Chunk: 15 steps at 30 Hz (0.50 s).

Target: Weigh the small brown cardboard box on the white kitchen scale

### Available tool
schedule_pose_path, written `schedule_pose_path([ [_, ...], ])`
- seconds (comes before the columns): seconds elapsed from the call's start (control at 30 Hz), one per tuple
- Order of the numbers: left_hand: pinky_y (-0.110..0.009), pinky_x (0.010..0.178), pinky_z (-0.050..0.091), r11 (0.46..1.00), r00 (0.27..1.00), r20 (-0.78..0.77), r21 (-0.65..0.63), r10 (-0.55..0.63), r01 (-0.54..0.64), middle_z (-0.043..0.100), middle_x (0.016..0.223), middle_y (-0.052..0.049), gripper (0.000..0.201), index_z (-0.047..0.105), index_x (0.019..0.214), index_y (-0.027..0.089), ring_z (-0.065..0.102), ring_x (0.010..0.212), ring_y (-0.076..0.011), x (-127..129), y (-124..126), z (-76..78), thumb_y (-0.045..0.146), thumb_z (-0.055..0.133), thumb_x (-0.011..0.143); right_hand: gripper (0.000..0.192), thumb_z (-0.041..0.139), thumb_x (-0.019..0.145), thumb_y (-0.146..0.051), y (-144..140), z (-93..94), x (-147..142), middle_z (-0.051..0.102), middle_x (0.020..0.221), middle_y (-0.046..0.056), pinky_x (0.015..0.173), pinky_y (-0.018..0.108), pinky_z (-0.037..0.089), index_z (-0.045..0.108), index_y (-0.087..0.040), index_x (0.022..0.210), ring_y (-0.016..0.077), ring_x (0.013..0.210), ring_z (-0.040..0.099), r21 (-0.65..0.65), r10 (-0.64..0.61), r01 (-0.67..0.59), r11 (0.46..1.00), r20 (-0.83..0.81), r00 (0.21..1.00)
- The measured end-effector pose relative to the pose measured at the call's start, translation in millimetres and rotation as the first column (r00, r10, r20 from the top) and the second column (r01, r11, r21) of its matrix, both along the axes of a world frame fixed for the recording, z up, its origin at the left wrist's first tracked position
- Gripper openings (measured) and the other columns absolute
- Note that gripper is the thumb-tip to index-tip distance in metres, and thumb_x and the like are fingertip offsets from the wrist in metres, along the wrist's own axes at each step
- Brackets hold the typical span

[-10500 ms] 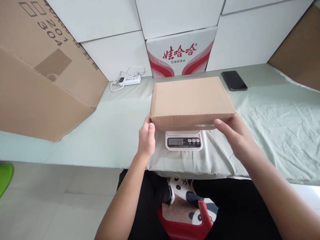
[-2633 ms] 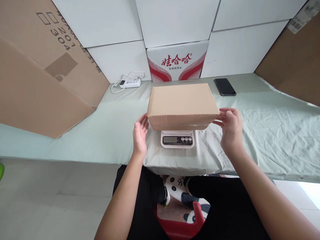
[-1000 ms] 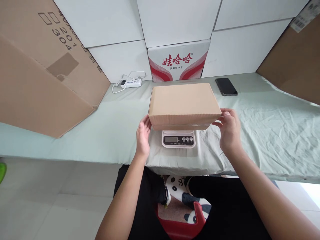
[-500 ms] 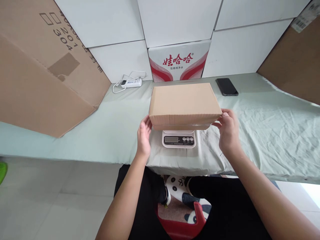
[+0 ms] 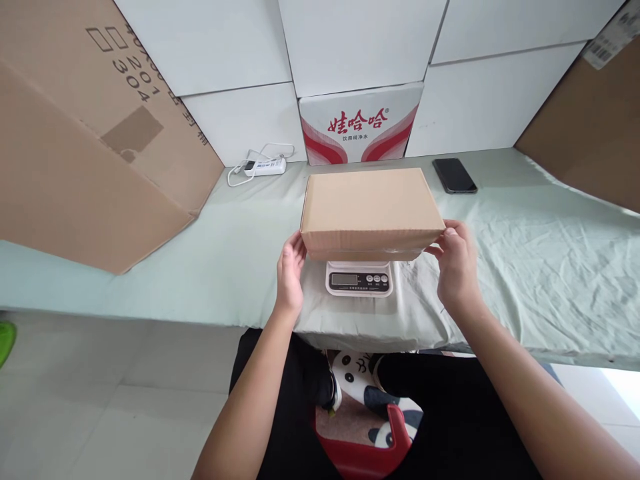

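One cardboard box [image 5: 373, 200], taped along its front, sits between two bare hands at the middle of a cloth-covered desk [image 5: 240, 247], directly over one white scale [image 5: 359, 285]. The left hand [image 5: 290, 273], at the box's 8 o'clock, has its fingers extended and open, touching the box's end. The right hand [image 5: 456, 263], at 4 o'clock, reaches the near corner with bent fingers; how firmly they grip, one cannot tell.

Three buttons and one display face the person at 6 o'clock; the readout is too small to make out. The box covers the scale's platform, hiding any contact between them.

One phone [image 5: 455, 175] lies at 2 o'clock and one white device [image 5: 266, 167] with its cable at 10. At 12 o'clock stands one red-and-white printed carton [image 5: 357, 127], amid five plain white panels [image 5: 350, 43]. Two large brown cartons flank the desk, one at 9 o'clock [image 5: 65, 167], the other [image 5: 590, 133] between 2 and 3. Below the desk, at 6 o'clock, are one red object [image 5: 350, 457] and a panda print [image 5: 347, 363].
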State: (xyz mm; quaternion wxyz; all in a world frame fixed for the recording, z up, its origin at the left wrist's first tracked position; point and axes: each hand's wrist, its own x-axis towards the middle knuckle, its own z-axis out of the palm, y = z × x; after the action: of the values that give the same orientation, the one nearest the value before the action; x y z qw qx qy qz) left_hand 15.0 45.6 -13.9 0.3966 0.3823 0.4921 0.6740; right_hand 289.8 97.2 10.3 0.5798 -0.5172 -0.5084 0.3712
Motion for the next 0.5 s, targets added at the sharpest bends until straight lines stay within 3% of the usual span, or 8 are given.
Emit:
schedule_pose_path([
  [0.5, -0.054, 0.133, 0.044, 1.000, 1.000, -0.022, -0.002, -0.013, 0.013, 0.064, 0.166, -0.017, 0.090, 0.069, 0.150, 0.027, 0.057, 0.159, -0.0372, 2.9, -2.9, 1.5, 0.093, 0.048, 0.094, 0.028, 0.052, 0.103, -0.056, -0.2, 0.6, 0.2, 0.070, 0.120, 0.006, 0.098, 0.052, 0.059, 0.063, -0.031, 0.108, 0.0277, 0.117, 0.070, -0.005, -0.004, 0.003, 1.000, -0.019, 1.000],
])
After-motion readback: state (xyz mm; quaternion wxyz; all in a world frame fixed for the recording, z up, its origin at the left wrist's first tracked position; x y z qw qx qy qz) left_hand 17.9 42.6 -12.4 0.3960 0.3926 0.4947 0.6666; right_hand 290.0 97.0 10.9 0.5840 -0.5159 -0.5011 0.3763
